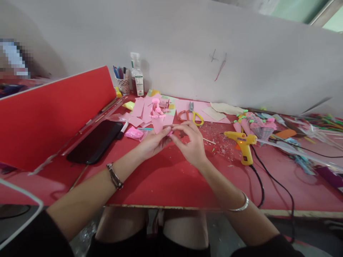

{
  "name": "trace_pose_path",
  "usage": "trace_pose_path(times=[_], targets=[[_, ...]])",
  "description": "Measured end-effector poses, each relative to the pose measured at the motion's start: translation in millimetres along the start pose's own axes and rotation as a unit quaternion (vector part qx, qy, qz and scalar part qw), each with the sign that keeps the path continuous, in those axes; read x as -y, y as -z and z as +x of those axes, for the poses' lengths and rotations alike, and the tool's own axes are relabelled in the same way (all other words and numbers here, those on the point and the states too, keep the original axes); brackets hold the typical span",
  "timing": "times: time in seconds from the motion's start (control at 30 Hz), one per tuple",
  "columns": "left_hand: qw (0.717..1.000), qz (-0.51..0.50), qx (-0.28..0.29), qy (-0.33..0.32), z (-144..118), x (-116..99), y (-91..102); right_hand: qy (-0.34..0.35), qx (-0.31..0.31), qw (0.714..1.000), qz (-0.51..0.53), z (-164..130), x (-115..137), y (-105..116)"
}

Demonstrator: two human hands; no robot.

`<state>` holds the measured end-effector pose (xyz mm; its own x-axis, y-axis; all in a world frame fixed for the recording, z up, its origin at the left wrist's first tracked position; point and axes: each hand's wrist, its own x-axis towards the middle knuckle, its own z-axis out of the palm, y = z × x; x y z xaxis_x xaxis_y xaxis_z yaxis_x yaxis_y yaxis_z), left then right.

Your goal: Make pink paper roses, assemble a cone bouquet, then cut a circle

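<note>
My left hand (pixel 156 142) and my right hand (pixel 191 142) meet above the red table, both with fingers closed in a pinch. Between their fingertips a small pink piece of clay (pixel 170 133) shows, mostly covered by the fingers. Right behind my left thumb rises a pink paper cone (pixel 157 124) topped with pink clay lumps; its lower end is hidden by the hand, and I cannot tell whether the hand touches it. A packet of pink clay (pixel 134 133) lies left of my left hand. Orange-and-yellow-handled scissors (pixel 191 113) lie beyond my right hand.
A yellow glue gun (pixel 242 144) with a black cord stands at right, near checkered pink pieces (pixel 258 123). On the left lie a black phone (pixel 95 142) and a red board (pixel 59 114). A bottle (pixel 137 80) and a pen cup (pixel 123 85) stand by the wall.
</note>
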<state>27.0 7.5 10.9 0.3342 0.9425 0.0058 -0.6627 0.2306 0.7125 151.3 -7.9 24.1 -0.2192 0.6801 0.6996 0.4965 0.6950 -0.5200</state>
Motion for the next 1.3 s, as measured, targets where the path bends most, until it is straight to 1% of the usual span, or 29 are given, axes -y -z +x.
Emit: trace_pose_path(times=[0.13,0.3,0.37,0.43,0.5,0.57,0.63,0.7,0.77,0.83,0.93,1.03,1.1,1.2,1.3], targets=[[1.000,0.014,0.011,-0.020,1.2,2.0,1.1,-0.002,0.002,1.000,-0.004,-0.3,-1.4,0.3],[0.999,0.036,0.011,-0.007,2.7,1.7,5.0,-0.002,-0.004,1.000,0.008,-1.0,0.5,1.1],[0.999,0.042,0.022,-0.007,2.4,0.5,5.0,-0.019,-0.010,0.999,0.027,-0.9,2.2,0.5],[0.998,0.046,0.039,-0.009,1.7,-0.6,3.7,-0.055,-0.020,0.996,0.072,-0.2,3.2,-0.2],[0.997,0.049,0.053,-0.010,1.1,-0.9,2.2,-0.101,-0.037,0.984,0.143,1.3,2.4,-0.3],[0.997,0.058,0.056,-0.005,0.7,-0.4,1.3,-0.139,-0.068,0.964,0.217,3.3,-0.3,0.7],[0.996,0.069,0.055,0.005,0.3,0.4,1.9,-0.159,-0.108,0.944,0.269,5.3,-3.8,2.4],[0.995,0.072,0.062,0.013,0.0,1.2,3.4,-0.165,-0.130,0.933,0.292,6.6,-6.5,4.0],[0.994,0.070,0.082,0.018,0.0,1.7,5.0,-0.165,-0.125,0.935,0.290,6.9,-7.5,4.7],[0.993,0.066,0.098,0.017,0.4,1.9,5.9,-0.164,-0.105,0.942,0.273,6.7,-6.7,4.5],[0.993,0.055,0.103,0.010,1.5,2.1,5.8,-0.173,-0.082,0.951,0.242,6.1,-4.9,4.1],[0.993,0.051,0.108,0.018,1.1,2.2,5.0,-0.182,-0.080,0.955,0.217,5.8,-4.7,3.9],[0.990,0.060,0.127,0.036,-0.7,2.1,4.5,-0.189,-0.083,0.956,0.208,5.5,-5.4,3.7],[0.980,0.089,0.157,0.082,-4.1,1.5,3.4,-0.206,-0.094,0.952,0.207,5.4,-6.9,3.0],[0.973,0.112,0.168,0.114,-5.7,0.6,2.5,-0.231,-0.095,0.941,0.227,5.6,-8.6,1.8]])
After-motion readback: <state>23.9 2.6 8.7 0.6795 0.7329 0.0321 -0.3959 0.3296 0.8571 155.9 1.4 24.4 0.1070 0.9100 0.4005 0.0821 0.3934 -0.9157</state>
